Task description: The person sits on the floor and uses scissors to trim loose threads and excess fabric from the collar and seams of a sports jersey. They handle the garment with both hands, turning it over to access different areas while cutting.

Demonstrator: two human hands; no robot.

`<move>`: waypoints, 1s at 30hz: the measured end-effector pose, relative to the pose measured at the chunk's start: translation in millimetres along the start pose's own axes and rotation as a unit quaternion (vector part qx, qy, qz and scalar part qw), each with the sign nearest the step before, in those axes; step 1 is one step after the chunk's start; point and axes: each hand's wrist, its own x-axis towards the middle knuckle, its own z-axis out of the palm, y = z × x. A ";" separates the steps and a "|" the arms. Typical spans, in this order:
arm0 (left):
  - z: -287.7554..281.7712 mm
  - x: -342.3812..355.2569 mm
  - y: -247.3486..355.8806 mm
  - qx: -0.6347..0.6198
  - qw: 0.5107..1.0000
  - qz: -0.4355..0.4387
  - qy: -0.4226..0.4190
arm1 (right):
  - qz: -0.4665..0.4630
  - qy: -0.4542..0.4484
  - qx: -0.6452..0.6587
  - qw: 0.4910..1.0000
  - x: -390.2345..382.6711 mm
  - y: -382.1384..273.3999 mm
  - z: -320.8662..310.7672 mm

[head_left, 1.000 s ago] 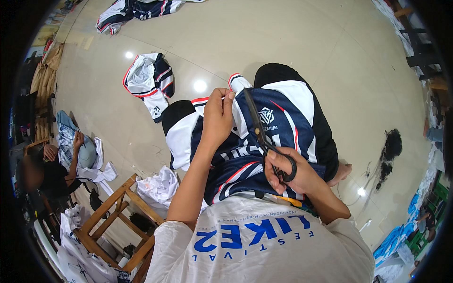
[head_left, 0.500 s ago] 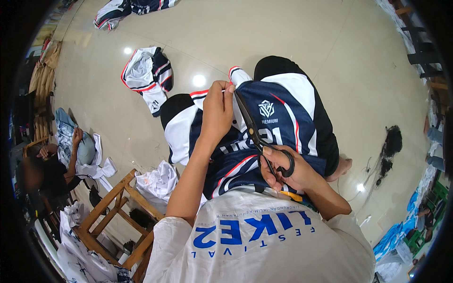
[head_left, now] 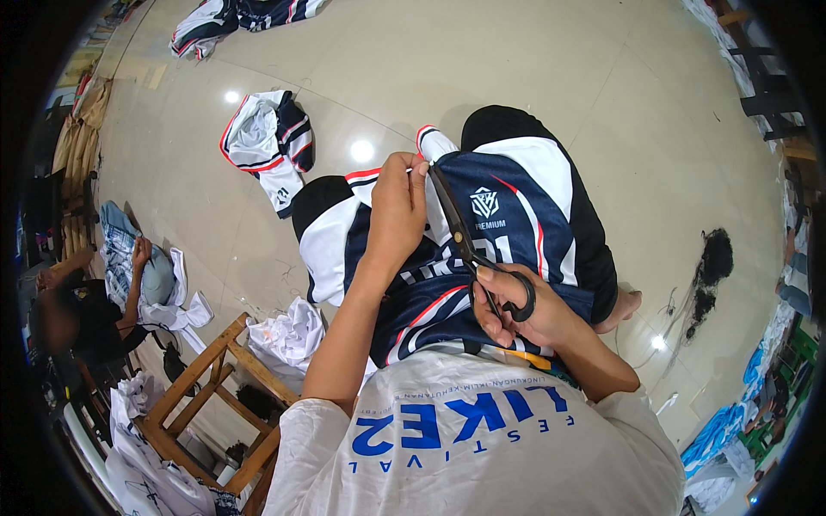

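A navy, white and red sports jersey [head_left: 508,206] lies spread over my lap. My left hand [head_left: 397,206] pinches the jersey's far edge near the collar and holds it up. My right hand [head_left: 516,305] grips the black handles of long scissors [head_left: 460,232]. The blades point away from me, and their tip meets the cloth right beside my left fingers. I cannot tell whether the blades are apart.
Another jersey [head_left: 267,142] lies crumpled on the tiled floor, more at the top [head_left: 241,17]. A wooden stool [head_left: 215,404] stands lower left beside white cloth [head_left: 288,335]. A person [head_left: 86,301] sits at the left. Dark scraps [head_left: 710,267] lie at the right.
My left hand has lifted the jersey edge slightly farther from me, and the scissors have followed, their tip now close against my left fingers.
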 end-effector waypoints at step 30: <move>-2.8 -0.3 0.6 -0.051 0.997 -0.047 -0.016 | -0.032 0.029 0.025 0.999 2.3 -6.0 1.5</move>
